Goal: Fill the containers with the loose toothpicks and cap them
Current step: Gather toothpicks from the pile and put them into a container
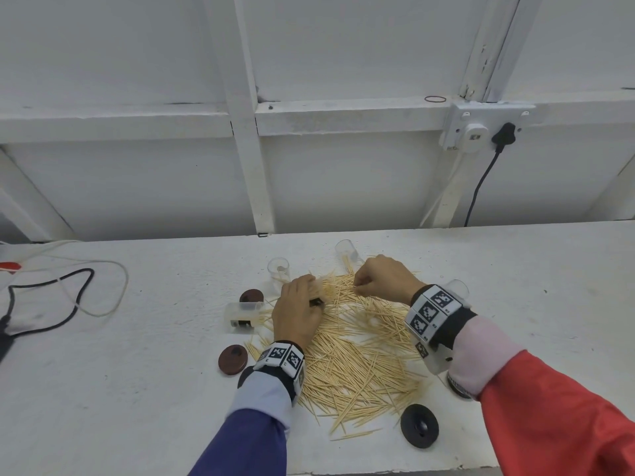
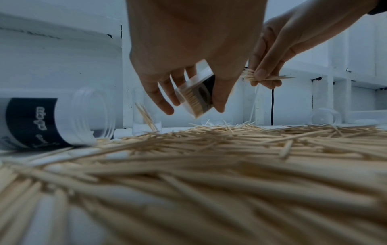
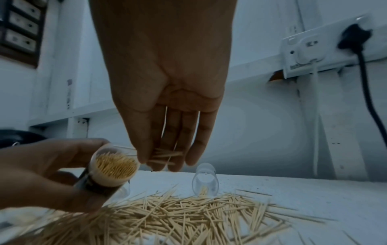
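- Two hands worked above the pile: the left hand (image 1: 297, 312) had fingers and thumb curled round a clear container (image 3: 114, 167) with a dark label, tilted with its open mouth toward the right hand and packed nearly full of toothpicks standing on end.
- The right hand (image 1: 381, 281), at about 2 o'clock from the left and just beside it, pinched a small bundle of toothpicks (image 2: 254, 76) between thumb and fingertips (image 3: 153, 164), held crosswise close to the container's mouth.
- The loose toothpicks (image 1: 357, 359) lay in a wide heap on the white table (image 1: 137, 389), spreading from under both hands toward 6 o'clock.
- A labelled container (image 1: 242, 314) lay on its side at 9 o'clock from the left hand, mouth toward the heap.
- An upright clear container (image 1: 279, 269) stood at 11 o'clock, a few toothpicks leaning in it; another clear container (image 1: 347, 251) lay tipped at 12 o'clock of the heap, a few toothpicks at its mouth.
- A brown cap (image 1: 251, 297) sat just beyond the lying container, a second brown cap (image 1: 233, 359) at 8 o'clock of the heap, and a black cap (image 1: 420, 426) at 5 o'clock.
- A wall socket (image 1: 481, 127) with a black plug sat on the wall at 1 o'clock.
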